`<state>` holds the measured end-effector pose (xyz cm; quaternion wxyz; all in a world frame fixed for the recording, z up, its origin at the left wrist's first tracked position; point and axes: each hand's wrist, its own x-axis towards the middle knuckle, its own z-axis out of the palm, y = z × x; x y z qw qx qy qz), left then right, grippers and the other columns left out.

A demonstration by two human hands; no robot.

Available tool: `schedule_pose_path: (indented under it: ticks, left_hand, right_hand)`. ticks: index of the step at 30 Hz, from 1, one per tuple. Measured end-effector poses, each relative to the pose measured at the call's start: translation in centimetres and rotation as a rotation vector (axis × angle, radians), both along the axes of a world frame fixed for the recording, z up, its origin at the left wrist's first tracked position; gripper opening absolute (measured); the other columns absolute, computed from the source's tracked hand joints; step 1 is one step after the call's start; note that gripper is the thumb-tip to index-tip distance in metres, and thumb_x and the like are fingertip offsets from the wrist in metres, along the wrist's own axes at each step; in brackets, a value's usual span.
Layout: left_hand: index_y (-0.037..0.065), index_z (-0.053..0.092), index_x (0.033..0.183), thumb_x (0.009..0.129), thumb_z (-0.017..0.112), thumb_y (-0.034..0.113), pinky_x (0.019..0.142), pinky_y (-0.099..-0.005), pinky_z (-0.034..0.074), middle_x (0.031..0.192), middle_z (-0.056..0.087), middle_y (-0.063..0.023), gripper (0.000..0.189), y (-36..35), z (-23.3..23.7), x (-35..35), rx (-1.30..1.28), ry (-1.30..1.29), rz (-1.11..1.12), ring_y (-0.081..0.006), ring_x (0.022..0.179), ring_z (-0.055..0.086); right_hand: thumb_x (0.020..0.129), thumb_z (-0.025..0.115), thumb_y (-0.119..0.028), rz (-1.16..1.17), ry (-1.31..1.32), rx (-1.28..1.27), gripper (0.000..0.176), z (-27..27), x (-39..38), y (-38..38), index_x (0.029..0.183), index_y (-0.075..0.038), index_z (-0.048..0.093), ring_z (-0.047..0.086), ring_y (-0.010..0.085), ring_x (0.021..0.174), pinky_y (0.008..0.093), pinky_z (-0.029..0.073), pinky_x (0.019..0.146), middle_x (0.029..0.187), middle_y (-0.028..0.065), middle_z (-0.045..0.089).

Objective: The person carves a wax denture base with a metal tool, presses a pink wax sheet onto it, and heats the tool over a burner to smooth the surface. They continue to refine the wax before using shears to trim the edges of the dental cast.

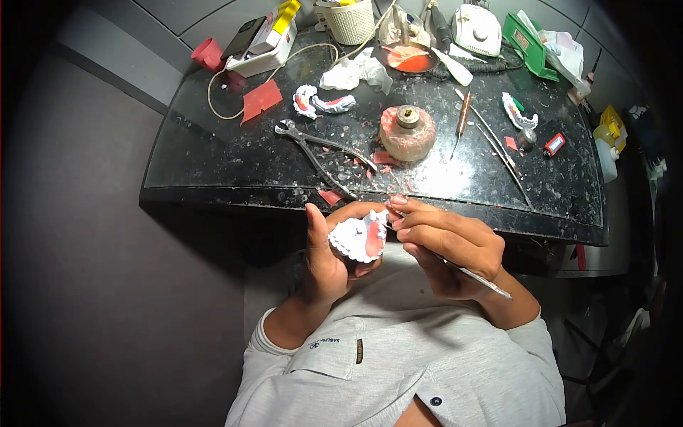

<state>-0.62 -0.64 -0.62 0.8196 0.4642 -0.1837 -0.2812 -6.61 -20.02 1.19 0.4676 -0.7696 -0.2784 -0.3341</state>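
Observation:
My left hand [326,260] is wrapped round a white plaster dental cast [347,240], thumb raised at its left side. Pink wax [373,243] covers part of the cast's right side. In my right hand [459,245] is a thin metal wax carver [491,286], gripped like a pen, its handle pointing down to the right. The carver's working end is at the right edge of the cast, largely hidden by my fingers. Both hands are close together in front of the table edge, above my lap.
On the black table [206,160] lie long-handled nippers [307,151], a glass spirit lamp [407,135], more dental casts [306,102], a pink wax sheet [262,100], a brown-handled tool [464,114] and a red lighter [553,145]. Pink wax scraps are scattered near the front edge.

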Motion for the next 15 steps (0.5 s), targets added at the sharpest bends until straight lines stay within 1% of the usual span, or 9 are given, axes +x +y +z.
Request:
schedule_pose_path:
  ticks: [2, 3, 5, 6, 8, 12, 15]
  left_hand:
    - [-0.008, 0.061, 0.113, 0.099, 0.010, 0.079, 0.036, -0.0209, 0.028, 0.067, 0.058, -0.0050, 0.102, 0.11, 0.00, 0.04, 0.043, 0.022, -0.014, -0.0064, 0.040, 0.036]
    - [-0.008, 0.061, 0.113, 0.099, 0.010, 0.079, 0.036, -0.0209, 0.028, 0.067, 0.058, -0.0050, 0.102, 0.05, 0.12, -0.03, 0.043, 0.023, -0.014, -0.0064, 0.040, 0.036]
    - [-0.007, 0.061, 0.109, 0.098, 0.009, 0.080, 0.036, -0.0212, 0.026, 0.061, 0.053, -0.0019, 0.103, -0.16, 0.56, -0.24, 0.092, 0.028, 0.028, -0.0060, 0.039, 0.036]
    - [-0.007, 0.061, 0.109, 0.098, 0.009, 0.080, 0.036, -0.0212, 0.026, 0.061, 0.053, -0.0019, 0.103, -0.17, 0.67, -0.32, 0.092, 0.029, 0.030, -0.0060, 0.039, 0.036]
    - [-0.007, 0.062, 0.109, 0.097, 0.007, 0.081, 0.036, -0.0212, 0.026, 0.061, 0.053, -0.0017, 0.104, -0.27, 0.82, -0.36, 0.106, 0.021, 0.046, -0.0057, 0.039, 0.036]
    - [-0.007, 0.062, 0.109, 0.097, 0.007, 0.081, 0.036, -0.0209, 0.026, 0.061, 0.053, -0.0017, 0.104, -0.09, 0.71, -0.24, 0.107, -0.009, 0.018, -0.0056, 0.039, 0.035]
    - [-0.007, 0.062, 0.110, 0.097, 0.006, 0.081, 0.036, -0.0210, 0.026, 0.062, 0.054, -0.0020, 0.104, -0.17, 0.79, -0.35, 0.113, 0.033, 0.046, -0.0058, 0.039, 0.035]
  right_hand:
    - [0.090, 0.067, 0.008, -0.051, 0.003, 0.014, 0.010, -0.29, -0.14, 0.05, 0.099, 0.009, 0.069, 0.075, 0.0379, 0.101, 0.0471, 0.061, 0.093, 0.098, 0.0222, 0.073]
    - [0.090, 0.067, 0.008, -0.051, 0.004, 0.014, 0.010, -0.23, -0.15, 0.06, 0.099, 0.009, 0.069, 0.075, 0.0379, 0.101, 0.0471, 0.061, 0.093, 0.098, 0.0222, 0.073]
    - [0.084, 0.074, 0.008, -0.087, -0.010, 0.044, 0.013, -0.05, -0.11, 0.05, 0.096, 0.007, 0.070, 0.076, 0.0346, 0.099, 0.0382, 0.064, 0.083, 0.096, 0.0192, 0.072]
    - [0.084, 0.074, 0.008, -0.086, -0.008, 0.044, 0.013, -0.09, -0.12, 0.02, 0.096, 0.007, 0.070, 0.076, 0.0346, 0.099, 0.0382, 0.064, 0.083, 0.096, 0.0192, 0.072]
    - [0.090, 0.068, 0.006, 0.002, 0.049, 0.043, 0.009, -0.14, -0.12, -0.15, 0.099, 0.008, 0.069, 0.074, 0.0381, 0.102, 0.0452, 0.062, 0.092, 0.099, 0.0215, 0.074]
    - [0.089, 0.069, 0.006, 0.028, 0.046, 0.028, 0.010, -0.11, 0.03, 0.01, 0.099, 0.007, 0.070, 0.075, 0.0368, 0.102, 0.0449, 0.062, 0.091, 0.099, 0.0209, 0.074]
    - [0.089, 0.070, 0.006, 0.021, 0.069, 0.028, 0.010, -0.02, -0.01, 0.09, 0.098, 0.006, 0.070, 0.075, 0.0359, 0.102, 0.0446, 0.062, 0.091, 0.098, 0.0204, 0.074]
